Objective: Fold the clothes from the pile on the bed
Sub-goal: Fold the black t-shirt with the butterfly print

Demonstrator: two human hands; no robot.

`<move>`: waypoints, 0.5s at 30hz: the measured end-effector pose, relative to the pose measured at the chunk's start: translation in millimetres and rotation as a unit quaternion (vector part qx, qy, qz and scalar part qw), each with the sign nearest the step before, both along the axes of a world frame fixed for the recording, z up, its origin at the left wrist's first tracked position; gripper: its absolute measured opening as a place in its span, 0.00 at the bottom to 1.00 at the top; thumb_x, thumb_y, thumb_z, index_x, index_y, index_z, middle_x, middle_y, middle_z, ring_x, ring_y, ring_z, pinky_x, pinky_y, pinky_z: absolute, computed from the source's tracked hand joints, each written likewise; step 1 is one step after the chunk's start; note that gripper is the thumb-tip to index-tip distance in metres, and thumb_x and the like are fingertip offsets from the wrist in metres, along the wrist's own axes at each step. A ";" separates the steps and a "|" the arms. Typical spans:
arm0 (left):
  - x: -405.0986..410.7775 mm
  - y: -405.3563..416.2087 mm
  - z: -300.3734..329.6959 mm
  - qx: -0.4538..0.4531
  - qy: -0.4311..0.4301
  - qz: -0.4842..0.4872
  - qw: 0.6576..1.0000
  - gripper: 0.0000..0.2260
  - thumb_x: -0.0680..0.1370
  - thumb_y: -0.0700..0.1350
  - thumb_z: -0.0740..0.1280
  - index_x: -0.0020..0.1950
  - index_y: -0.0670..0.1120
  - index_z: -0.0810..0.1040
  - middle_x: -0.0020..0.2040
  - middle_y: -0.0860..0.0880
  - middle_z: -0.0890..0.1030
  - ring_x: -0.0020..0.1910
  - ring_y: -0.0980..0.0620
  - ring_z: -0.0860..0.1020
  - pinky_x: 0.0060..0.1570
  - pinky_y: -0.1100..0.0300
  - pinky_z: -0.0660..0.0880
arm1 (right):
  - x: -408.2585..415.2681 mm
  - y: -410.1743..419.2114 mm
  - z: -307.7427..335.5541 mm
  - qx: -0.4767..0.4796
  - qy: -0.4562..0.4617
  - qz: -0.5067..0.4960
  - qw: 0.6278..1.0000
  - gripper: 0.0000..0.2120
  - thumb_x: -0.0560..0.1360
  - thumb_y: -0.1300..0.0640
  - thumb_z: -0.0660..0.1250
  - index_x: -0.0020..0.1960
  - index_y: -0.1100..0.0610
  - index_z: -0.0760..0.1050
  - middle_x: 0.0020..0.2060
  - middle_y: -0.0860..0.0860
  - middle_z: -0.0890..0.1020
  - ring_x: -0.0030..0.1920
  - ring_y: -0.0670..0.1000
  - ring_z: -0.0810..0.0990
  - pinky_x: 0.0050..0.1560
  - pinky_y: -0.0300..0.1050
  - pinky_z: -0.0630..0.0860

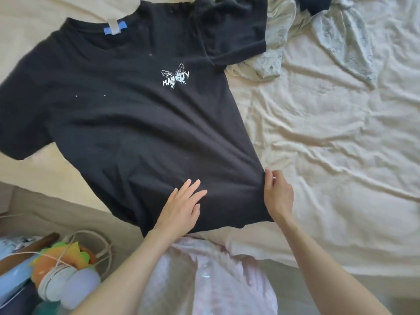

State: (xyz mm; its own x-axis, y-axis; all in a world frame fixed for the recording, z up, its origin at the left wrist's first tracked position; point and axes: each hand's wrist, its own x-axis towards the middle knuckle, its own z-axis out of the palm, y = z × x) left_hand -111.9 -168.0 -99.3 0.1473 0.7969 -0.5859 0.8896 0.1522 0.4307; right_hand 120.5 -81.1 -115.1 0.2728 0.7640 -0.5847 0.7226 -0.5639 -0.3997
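A black T-shirt point(127, 105) with a white butterfly print lies spread face up on the cream bed sheet point(329, 155), collar toward the far left. My left hand point(181, 205) rests flat with straight fingers on the shirt near its lower hem. My right hand point(276, 194) pinches the shirt's right side edge just above the hem. The shirt's right sleeve lies partly over a pale patterned garment point(272, 51).
The pale green patterned garment stretches across the far right of the bed point(347, 42). A dark piece of clothing point(314, 4) peeks in at the top edge. Beside the bed at lower left sit a cable point(100, 244), colourful items point(61, 258) and pale round objects.
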 end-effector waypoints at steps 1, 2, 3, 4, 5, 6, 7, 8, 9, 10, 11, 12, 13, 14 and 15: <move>-1.9 -7.0 0.0 0.000 -0.037 0.031 0.999 0.18 0.81 0.44 0.56 0.71 0.51 0.68 0.75 0.55 0.62 0.75 0.56 0.55 0.69 0.60 0.57 | 1.6 -5.0 -1.4 -0.004 0.018 -0.012 1.000 0.15 0.80 0.44 0.54 0.46 0.54 0.70 0.33 0.43 0.75 0.35 0.46 0.73 0.35 0.46 0.65; -4.6 -14.3 0.2 0.000 -0.066 0.072 0.995 0.17 0.81 0.43 0.57 0.69 0.51 0.71 0.72 0.56 0.67 0.73 0.58 0.60 0.66 0.63 0.61 | 2.4 -11.8 -1.6 -0.007 0.032 -0.014 0.999 0.15 0.79 0.42 0.55 0.46 0.53 0.70 0.35 0.42 0.76 0.36 0.43 0.74 0.34 0.43 0.66; -8.2 -21.2 0.2 0.002 -0.082 0.112 0.990 0.16 0.81 0.42 0.57 0.67 0.51 0.73 0.68 0.57 0.72 0.69 0.58 0.66 0.62 0.65 0.64 | 2.7 -19.5 -1.7 -0.007 0.038 -0.004 0.999 0.15 0.78 0.40 0.57 0.47 0.51 0.70 0.36 0.42 0.76 0.37 0.42 0.74 0.34 0.40 0.67; -12.4 -27.5 -0.1 0.010 -0.088 0.150 0.985 0.15 0.80 0.41 0.58 0.64 0.50 0.75 0.64 0.57 0.75 0.65 0.57 0.71 0.59 0.64 0.67 | 2.9 -27.4 -2.3 -0.007 0.036 0.013 0.999 0.14 0.77 0.40 0.59 0.48 0.51 0.69 0.37 0.41 0.76 0.38 0.41 0.74 0.33 0.39 0.67; -17.5 -33.2 -1.0 0.021 -0.089 0.192 0.977 0.14 0.80 0.39 0.58 0.62 0.48 0.76 0.60 0.56 0.77 0.60 0.56 0.74 0.56 0.62 0.70 | 3.7 -34.7 -3.2 -0.005 0.025 0.034 0.999 0.13 0.76 0.41 0.61 0.48 0.50 0.69 0.38 0.41 0.75 0.38 0.41 0.74 0.33 0.38 0.66; -23.5 -38.9 -1.4 0.036 -0.087 0.245 0.965 0.13 0.80 0.38 0.58 0.60 0.46 0.78 0.57 0.54 0.78 0.57 0.54 0.75 0.54 0.61 0.71 | 5.1 -40.9 -3.6 -0.006 0.005 0.058 0.998 0.12 0.76 0.43 0.62 0.47 0.51 0.68 0.37 0.41 0.74 0.37 0.41 0.73 0.31 0.38 0.65; -30.9 -43.8 -1.8 0.053 -0.077 0.304 0.948 0.13 0.79 0.36 0.58 0.59 0.44 0.78 0.55 0.52 0.78 0.55 0.52 0.76 0.51 0.63 0.71 | 7.5 -44.8 -3.9 -0.011 -0.022 0.084 0.996 0.11 0.77 0.44 0.61 0.46 0.52 0.67 0.35 0.42 0.73 0.35 0.42 0.72 0.30 0.38 0.64; -40.0 -48.0 -2.0 0.066 -0.062 0.361 0.928 0.13 0.79 0.34 0.58 0.58 0.43 0.78 0.54 0.50 0.78 0.54 0.50 0.77 0.49 0.65 0.69 | 10.4 -47.0 -3.2 -0.020 -0.057 0.113 0.992 0.13 0.79 0.45 0.59 0.43 0.53 0.66 0.32 0.44 0.72 0.32 0.45 0.71 0.29 0.40 0.62; -50.1 -51.9 -2.5 0.073 -0.046 0.412 0.907 0.12 0.78 0.34 0.58 0.58 0.41 0.78 0.54 0.47 0.78 0.54 0.48 0.77 0.49 0.65 0.68 | 14.1 -47.9 -1.7 -0.028 -0.098 0.144 0.984 0.15 0.79 0.44 0.57 0.41 0.55 0.66 0.30 0.46 0.72 0.31 0.48 0.71 0.28 0.42 0.61; -60.8 -56.3 -2.8 0.072 -0.038 0.455 0.887 0.12 0.78 0.33 0.58 0.58 0.41 0.77 0.55 0.45 0.77 0.54 0.46 0.76 0.51 0.63 0.68 | 18.4 -48.1 0.3 -0.031 -0.140 0.172 0.975 0.18 0.80 0.43 0.54 0.40 0.56 0.66 0.29 0.49 0.71 0.30 0.52 0.71 0.28 0.44 0.61; -71.4 -60.3 -2.9 0.069 -0.037 0.486 0.871 0.12 0.79 0.33 0.58 0.59 0.40 0.75 0.57 0.42 0.76 0.54 0.46 0.75 0.53 0.60 0.69 | 22.8 -47.9 2.1 -0.027 -0.173 0.190 0.966 0.20 0.81 0.43 0.53 0.39 0.57 0.66 0.28 0.50 0.71 0.30 0.54 0.70 0.29 0.46 0.61; -81.6 -63.8 -3.1 0.064 -0.039 0.508 0.858 0.12 0.79 0.34 0.58 0.61 0.40 0.74 0.59 0.41 0.75 0.54 0.46 0.74 0.54 0.58 0.70 | 26.4 -47.8 3.8 -0.020 -0.196 0.197 0.960 0.21 0.81 0.43 0.52 0.39 0.58 0.66 0.28 0.51 0.71 0.30 0.55 0.70 0.30 0.47 0.60; -91.4 -66.6 -3.9 0.059 -0.039 0.525 0.848 0.13 0.79 0.34 0.57 0.63 0.39 0.72 0.61 0.40 0.74 0.53 0.48 0.73 0.54 0.58 0.69 | 27.9 -47.8 5.1 -0.013 -0.211 0.200 0.957 0.21 0.81 0.44 0.51 0.40 0.59 0.66 0.28 0.52 0.71 0.30 0.56 0.69 0.30 0.47 0.60; -100.3 -68.8 -5.2 0.054 -0.036 0.543 0.837 0.14 0.79 0.35 0.57 0.64 0.39 0.70 0.62 0.40 0.72 0.52 0.50 0.72 0.54 0.58 0.69 | 26.8 -47.7 6.0 -0.010 -0.221 0.202 0.954 0.20 0.81 0.45 0.51 0.41 0.59 0.67 0.30 0.54 0.73 0.31 0.56 0.69 0.30 0.48 0.60; -108.6 -70.0 -7.8 0.049 -0.034 0.562 0.825 0.15 0.79 0.35 0.57 0.66 0.39 0.69 0.64 0.40 0.71 0.52 0.50 0.71 0.55 0.57 0.69 | 23.5 -47.4 6.3 -0.009 -0.229 0.202 0.952 0.18 0.82 0.47 0.52 0.42 0.60 0.67 0.34 0.56 0.76 0.33 0.57 0.70 0.31 0.48 0.62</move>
